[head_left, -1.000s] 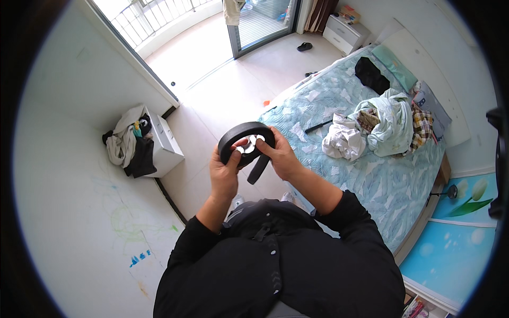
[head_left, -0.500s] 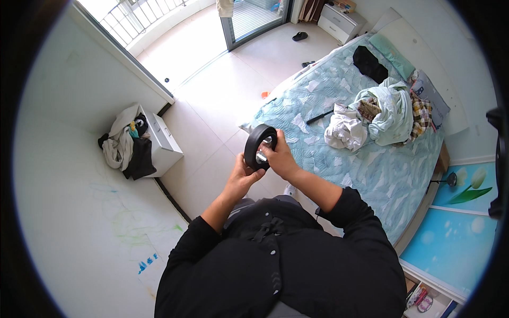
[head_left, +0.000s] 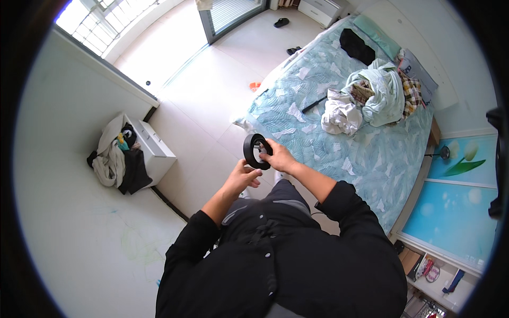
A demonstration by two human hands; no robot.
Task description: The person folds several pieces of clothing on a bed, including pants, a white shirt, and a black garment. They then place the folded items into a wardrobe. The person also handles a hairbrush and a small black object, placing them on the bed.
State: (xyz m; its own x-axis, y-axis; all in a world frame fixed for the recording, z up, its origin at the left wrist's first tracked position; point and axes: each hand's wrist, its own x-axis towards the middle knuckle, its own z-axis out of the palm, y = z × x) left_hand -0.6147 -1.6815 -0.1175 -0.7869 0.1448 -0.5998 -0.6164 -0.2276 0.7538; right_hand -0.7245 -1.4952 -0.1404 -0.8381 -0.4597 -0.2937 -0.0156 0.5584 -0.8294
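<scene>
A black ring-shaped coil, which looks like a rolled-up belt (head_left: 249, 152) with a silvery metal part inside, is held up in front of my body. My right hand (head_left: 281, 158) grips its right side, with fingers reaching into the ring. Just below and left of the coil is my left hand (head_left: 241, 179), its fingers loosely bent and apart, holding nothing. Whether a fingertip of it brushes the coil's lower edge is hard to tell.
To the right stands a bed (head_left: 318, 153) with rumpled clothes (head_left: 342, 114) and a black garment (head_left: 356, 46). A white drawer cabinet (head_left: 156, 151) draped with clothes is at the left wall. Slippers (head_left: 281, 22) lie on the floor, and an open drawer (head_left: 440, 275) is at lower right.
My left hand has let go of the coil and moved slightly down from it. The right hand still holds it, and the ring has turned. The whole view has shifted a little.
</scene>
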